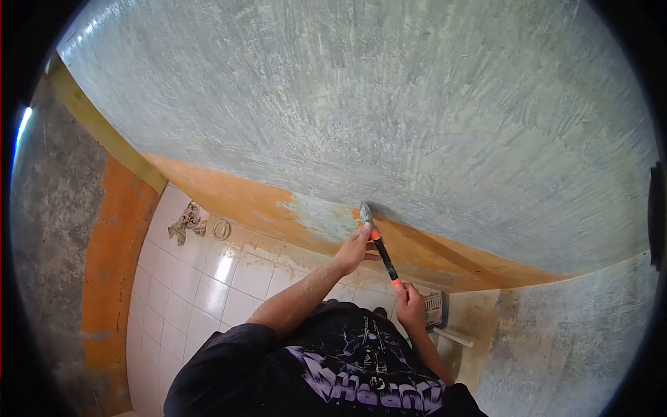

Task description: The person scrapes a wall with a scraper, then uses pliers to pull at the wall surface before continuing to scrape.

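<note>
Head view: left hand [354, 251] has its fingers narrow around the neck of a scraper [386, 261], just behind the metal head; right hand [410, 307] has its fingers closed on the orange end of the handle. Scraper sits at the wall, slanting, head at the top edge of the orange band [240, 200], where it meets the grey wall [313, 104]. Whether the blade actually touches, can't tell.

Progress: one pale patch [323, 217] is stripped, just left of the head, ragged edges, some orange at its lower side. Orange coat remains left of it and along the long stretch to the right, so looks like an early stage on this band. Grey above shows no orange.

Dust and flakes [258, 254] lie along the wall foot on the tiles [208, 295]. Rag [189, 221] on the floor at left, ring [221, 230] beside it. Basket [435, 310] at right, near a pale stick [455, 338].
</note>
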A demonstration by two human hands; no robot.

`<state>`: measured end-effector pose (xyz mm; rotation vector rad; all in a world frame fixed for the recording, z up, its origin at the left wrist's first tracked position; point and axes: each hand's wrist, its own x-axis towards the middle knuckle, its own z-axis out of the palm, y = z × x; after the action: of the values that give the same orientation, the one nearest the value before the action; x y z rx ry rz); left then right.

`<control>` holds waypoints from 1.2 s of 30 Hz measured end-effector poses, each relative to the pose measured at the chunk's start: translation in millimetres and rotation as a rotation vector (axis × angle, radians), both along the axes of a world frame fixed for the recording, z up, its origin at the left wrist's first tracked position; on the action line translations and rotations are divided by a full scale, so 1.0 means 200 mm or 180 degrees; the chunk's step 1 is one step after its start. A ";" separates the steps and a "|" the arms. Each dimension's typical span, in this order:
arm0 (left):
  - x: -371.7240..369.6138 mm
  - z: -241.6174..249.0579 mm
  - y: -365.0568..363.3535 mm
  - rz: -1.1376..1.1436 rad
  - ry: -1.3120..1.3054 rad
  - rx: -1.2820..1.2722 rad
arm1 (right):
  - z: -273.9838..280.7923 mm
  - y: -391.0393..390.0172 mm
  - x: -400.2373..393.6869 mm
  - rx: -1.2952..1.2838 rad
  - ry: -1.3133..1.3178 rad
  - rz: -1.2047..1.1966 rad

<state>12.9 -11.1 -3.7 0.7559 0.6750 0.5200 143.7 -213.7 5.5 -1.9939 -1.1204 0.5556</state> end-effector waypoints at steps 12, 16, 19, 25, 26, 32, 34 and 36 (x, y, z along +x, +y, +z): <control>-0.02 -0.02 0.04 -0.0342 0.0162 0.0237 | -0.07 -0.03 -0.05 0.0095 0.0150 -0.0105; -0.01 0.02 0.03 -0.0495 0.0412 0.0479 | -0.03 -0.07 -0.02 -0.0082 0.0268 -0.0131; 0.00 0.02 0.03 -0.0512 0.0438 0.0548 | -0.01 -0.06 -0.03 -0.0077 0.0147 -0.0153; 0.02 -0.04 0.01 -0.0501 0.0313 0.0340 | -0.05 -0.09 -0.03 -0.0146 0.0259 -0.0312; 0.02 -0.02 0.01 -0.0527 0.0305 0.0306 | -0.04 -0.08 -0.04 -0.0148 0.0210 -0.0288; -0.01 -0.01 0.05 -0.0750 0.0293 0.0372 | -0.02 -0.06 -0.11 0.0010 0.0124 -0.0337; 0.00 -0.01 0.04 -0.0728 0.0299 0.0377 | -0.01 -0.07 -0.10 -0.0022 0.0218 -0.0401; 0.03 -0.01 0.02 -0.0672 0.0302 0.0394 | 0.01 -0.06 -0.08 -0.0079 0.0252 -0.0339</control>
<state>18.8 -7.4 -6.6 0.9613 0.6461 0.3362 127.0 -225.3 7.1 -2.0216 -0.9578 0.5901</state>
